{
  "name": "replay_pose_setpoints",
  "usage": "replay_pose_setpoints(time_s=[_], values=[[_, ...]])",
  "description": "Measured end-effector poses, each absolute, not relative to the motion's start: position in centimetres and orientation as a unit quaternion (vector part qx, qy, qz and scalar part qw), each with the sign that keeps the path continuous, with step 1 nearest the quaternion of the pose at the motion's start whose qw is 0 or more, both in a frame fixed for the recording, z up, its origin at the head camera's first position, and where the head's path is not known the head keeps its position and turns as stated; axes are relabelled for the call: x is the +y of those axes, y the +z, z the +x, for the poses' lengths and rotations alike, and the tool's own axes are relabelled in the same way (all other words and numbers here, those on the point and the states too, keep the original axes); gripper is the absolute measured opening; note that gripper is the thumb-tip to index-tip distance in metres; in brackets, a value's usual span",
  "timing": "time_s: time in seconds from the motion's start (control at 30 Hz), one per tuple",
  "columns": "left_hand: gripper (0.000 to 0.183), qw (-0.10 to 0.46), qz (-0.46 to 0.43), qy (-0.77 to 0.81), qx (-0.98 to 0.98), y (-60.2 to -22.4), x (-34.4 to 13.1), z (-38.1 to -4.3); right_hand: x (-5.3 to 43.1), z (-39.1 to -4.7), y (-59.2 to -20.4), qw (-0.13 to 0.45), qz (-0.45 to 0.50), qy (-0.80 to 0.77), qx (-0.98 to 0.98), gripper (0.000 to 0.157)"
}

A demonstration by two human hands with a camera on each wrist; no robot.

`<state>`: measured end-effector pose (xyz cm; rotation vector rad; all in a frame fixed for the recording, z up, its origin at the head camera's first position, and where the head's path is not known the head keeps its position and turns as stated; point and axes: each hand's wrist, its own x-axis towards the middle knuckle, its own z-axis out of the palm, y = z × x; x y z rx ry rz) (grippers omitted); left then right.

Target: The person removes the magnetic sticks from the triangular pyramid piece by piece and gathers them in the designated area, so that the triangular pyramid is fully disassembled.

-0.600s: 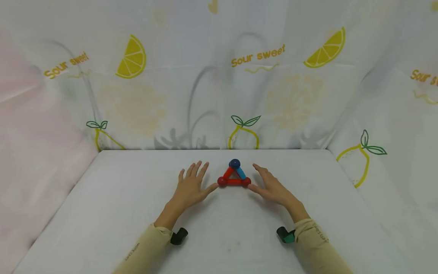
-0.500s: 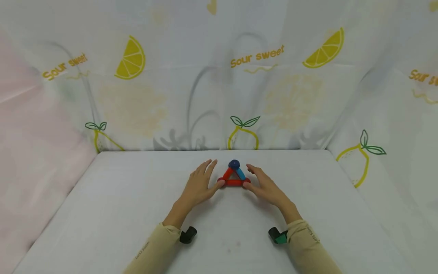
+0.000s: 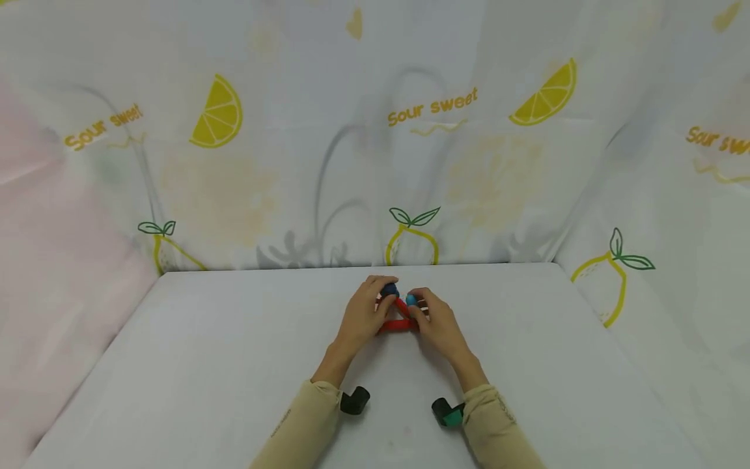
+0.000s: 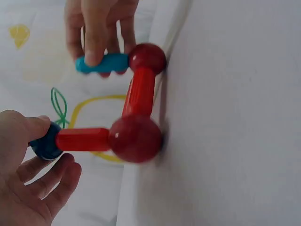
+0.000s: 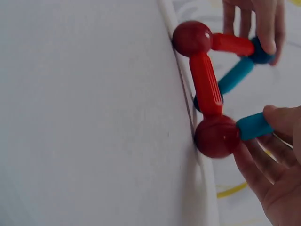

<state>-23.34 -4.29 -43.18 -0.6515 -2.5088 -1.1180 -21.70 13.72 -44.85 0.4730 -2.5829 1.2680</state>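
A magnetic stick-and-ball frame stands on the white table. My left hand (image 3: 361,311) pinches its dark blue ball (image 4: 47,141) between thumb and fingers. From that ball a red stick (image 4: 84,139) leads to one red ball (image 4: 135,139). A second red stick (image 5: 205,84), along the table, joins it to another red ball (image 5: 217,136). My right hand (image 3: 439,324) pinches a light blue stick (image 4: 106,62) whose lower end sits on this second ball; its upper end is apart from the dark blue ball. Behind, another light blue stick (image 5: 236,75) slopes down to a second dark blue ball (image 5: 201,102).
The white tabletop (image 3: 234,365) spreads around the frame, and its back edge meets a hanging lemon-print cloth (image 3: 305,163). Dark wrist-camera mounts (image 3: 355,400) stick out inward from both sleeves.
Both hands have come inward from beside the frame and taken hold of it. The upper end of the near light blue stick has come away from the dark blue ball.
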Motion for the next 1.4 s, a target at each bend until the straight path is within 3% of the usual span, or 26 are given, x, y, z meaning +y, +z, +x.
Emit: replay_pose_setpoints(time_s=[0.23,0.43,0.67,0.83,0.97,1.13,1.4], values=[[0.033,0.12,-0.142,-0.441,-0.878,-44.8,-9.2,-23.2,17.9,-21.3,-45.0,0.062,0.16,0.462,-0.87,0.031],[0.029,0.066,-0.158,-0.409,-0.896,-46.7,-12.5,-22.5,20.2,-20.3,-44.8,-0.041,0.2,0.387,-0.899,0.013],[0.038,0.075,-0.231,-0.405,-0.881,-48.6,-13.3,-22.8,15.9,-21.5,-44.2,0.029,0.212,0.349,-0.912,0.024],[0.041,0.084,-0.237,-0.412,-0.876,-48.9,-13.5,-22.6,11.0,-23.4,-44.3,0.025,0.272,0.276,-0.922,0.034],[0.039,0.096,-0.246,-0.419,-0.869,-48.9,-13.8,-22.6,8.6,-24.0,-44.0,0.005,0.301,0.211,-0.93,0.031],[0.037,0.083,-0.246,-0.431,-0.864,-48.8,-14.1,-22.5,7.6,-24.0,-43.9,0.007,0.28,0.188,-0.941,0.022],[0.035,0.048,-0.233,-0.447,-0.862,-49.0,-13.8,-22.6,9.1,-24.1,-44.9,0.023,0.202,0.214,-0.956,0.025]])
